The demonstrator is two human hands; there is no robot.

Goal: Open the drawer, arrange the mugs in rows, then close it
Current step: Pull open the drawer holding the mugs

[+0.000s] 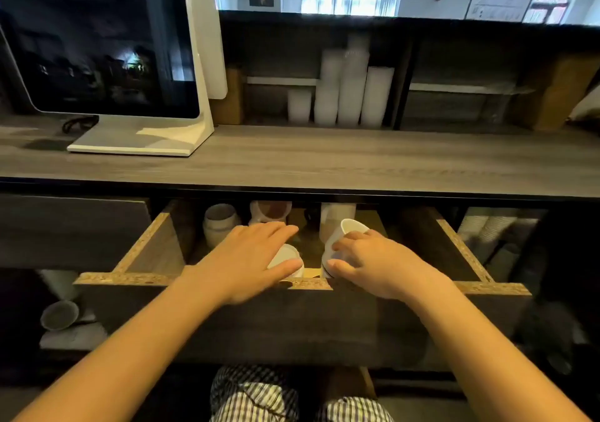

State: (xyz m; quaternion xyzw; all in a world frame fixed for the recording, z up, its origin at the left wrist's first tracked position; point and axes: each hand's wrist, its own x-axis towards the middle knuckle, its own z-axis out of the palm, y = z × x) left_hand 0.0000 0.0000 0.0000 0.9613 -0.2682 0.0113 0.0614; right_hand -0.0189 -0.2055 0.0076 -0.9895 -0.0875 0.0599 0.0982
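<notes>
The drawer point(136, 279) stands pulled out under the grey counter, its chipboard rim showing. Inside are several white mugs. My left hand point(246, 259) grips a white mug point(287, 256) near the drawer's front, fingers over its top. My right hand point(376, 264) holds a second white mug point(345, 231), tilted with its mouth facing up and away. Further back stand a rounded white mug point(219, 223), a mug with a brownish inside point(271, 210) and a tall white mug point(336, 213), partly hidden under the counter edge.
A white-framed monitor point(97, 41) stands on the counter point(324, 158) at the left. Stacks of white cups point(347, 90) fill the shelf behind. A grey bowl point(60, 314) sits on a lower shelf to the left of the drawer. More stacked cups point(487, 226) are at its right.
</notes>
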